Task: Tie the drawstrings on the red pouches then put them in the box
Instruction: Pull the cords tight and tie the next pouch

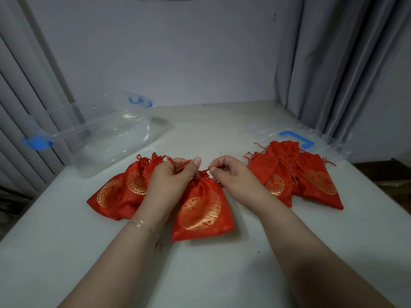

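A red pouch (203, 210) with a gold emblem lies flat on the white table (200, 274), its gathered neck between my hands. My left hand (172, 181) grips one red drawstring end, pulled out to the left. My right hand (233, 176) pinches the other drawstring end on the right. A pile of red pouches (121, 192) with cinched tops lies to the left, partly behind my left hand. Another pile of red pouches (298, 174) with loose strings lies to the right. The clear plastic box (106, 132) with blue latches stands at the back left, with nothing inside.
The box's clear lid (329, 143) with a blue handle lies at the right under the right pile. Grey curtains hang at both sides and a plain wall stands behind the table. A dark wooden surface (387, 176) shows past the table's right edge.
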Demonstrator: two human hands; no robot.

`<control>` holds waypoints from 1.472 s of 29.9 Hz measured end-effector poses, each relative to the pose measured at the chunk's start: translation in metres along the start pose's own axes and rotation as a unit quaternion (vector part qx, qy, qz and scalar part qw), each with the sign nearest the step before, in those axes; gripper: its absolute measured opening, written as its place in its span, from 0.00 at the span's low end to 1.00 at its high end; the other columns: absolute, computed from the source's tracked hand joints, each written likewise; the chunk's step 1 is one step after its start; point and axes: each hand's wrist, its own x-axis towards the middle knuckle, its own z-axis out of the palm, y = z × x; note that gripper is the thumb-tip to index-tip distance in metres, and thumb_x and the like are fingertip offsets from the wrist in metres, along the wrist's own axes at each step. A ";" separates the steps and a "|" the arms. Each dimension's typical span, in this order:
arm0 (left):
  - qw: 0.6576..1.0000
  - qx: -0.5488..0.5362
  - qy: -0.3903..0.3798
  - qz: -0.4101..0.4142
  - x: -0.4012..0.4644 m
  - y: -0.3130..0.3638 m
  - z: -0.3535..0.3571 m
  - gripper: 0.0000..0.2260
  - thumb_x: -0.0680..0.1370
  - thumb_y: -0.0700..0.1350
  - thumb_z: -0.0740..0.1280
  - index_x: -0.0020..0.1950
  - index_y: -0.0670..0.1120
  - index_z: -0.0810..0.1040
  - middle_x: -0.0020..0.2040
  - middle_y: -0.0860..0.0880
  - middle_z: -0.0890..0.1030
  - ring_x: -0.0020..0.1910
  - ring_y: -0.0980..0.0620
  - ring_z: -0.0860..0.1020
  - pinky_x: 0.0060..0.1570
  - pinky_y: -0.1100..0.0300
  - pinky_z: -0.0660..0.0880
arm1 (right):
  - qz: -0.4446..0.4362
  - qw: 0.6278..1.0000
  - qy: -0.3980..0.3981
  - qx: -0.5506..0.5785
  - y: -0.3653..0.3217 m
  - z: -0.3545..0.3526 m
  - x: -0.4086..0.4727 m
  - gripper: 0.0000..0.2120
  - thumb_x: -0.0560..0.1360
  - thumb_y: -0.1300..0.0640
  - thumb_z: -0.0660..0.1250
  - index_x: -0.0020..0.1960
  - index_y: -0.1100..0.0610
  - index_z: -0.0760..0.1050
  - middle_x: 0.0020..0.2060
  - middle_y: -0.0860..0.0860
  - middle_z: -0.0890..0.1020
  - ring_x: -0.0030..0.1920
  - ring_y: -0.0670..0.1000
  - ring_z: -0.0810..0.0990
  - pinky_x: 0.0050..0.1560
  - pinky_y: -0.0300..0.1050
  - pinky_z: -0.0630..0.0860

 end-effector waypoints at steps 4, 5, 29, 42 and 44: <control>0.999 0.008 -0.042 -0.022 0.005 -0.006 -0.007 0.05 0.71 0.40 0.74 0.41 0.40 0.81 0.33 0.50 0.78 0.32 0.58 0.74 0.36 0.66 0.71 | -0.175 0.960 0.041 -0.214 0.008 0.007 -0.003 0.06 0.77 0.61 0.62 0.47 0.50 0.70 0.45 0.46 0.73 0.43 0.39 0.73 0.47 0.35 0.70; 0.998 0.022 -0.055 -0.021 0.006 -0.006 -0.008 0.03 0.70 0.39 0.74 0.42 0.42 0.82 0.34 0.51 0.78 0.33 0.59 0.75 0.38 0.65 0.72 | -0.198 0.950 0.038 -0.237 0.009 0.007 -0.004 0.06 0.77 0.61 0.62 0.47 0.50 0.70 0.46 0.45 0.72 0.44 0.41 0.72 0.49 0.40 0.72; 0.996 -0.029 -0.086 -0.005 -0.001 0.005 -0.016 0.03 0.72 0.37 0.71 0.41 0.44 0.83 0.37 0.46 0.82 0.36 0.56 0.78 0.38 0.67 0.73 | -0.038 0.991 -0.043 -0.118 0.004 -0.001 0.000 0.08 0.80 0.55 0.60 0.43 0.50 0.74 0.34 0.52 0.76 0.34 0.48 0.76 0.43 0.51 0.77; 0.999 -0.030 -0.036 -0.017 0.003 0.003 -0.017 0.03 0.72 0.36 0.72 0.44 0.41 0.84 0.37 0.48 0.84 0.35 0.58 0.79 0.35 0.72 0.72 | 0.110 0.964 -0.118 0.211 -0.011 -0.005 -0.006 0.19 0.79 0.45 0.56 0.35 0.56 0.64 0.27 0.51 0.69 0.27 0.49 0.69 0.30 0.41 0.71; 0.999 -0.018 -0.024 -0.023 0.005 0.002 -0.020 0.03 0.71 0.37 0.73 0.44 0.41 0.84 0.39 0.45 0.84 0.36 0.58 0.79 0.35 0.71 0.73 | 0.114 0.960 -0.162 0.199 -0.011 -0.006 -0.008 0.18 0.77 0.44 0.57 0.35 0.55 0.64 0.27 0.49 0.68 0.27 0.48 0.67 0.30 0.40 0.69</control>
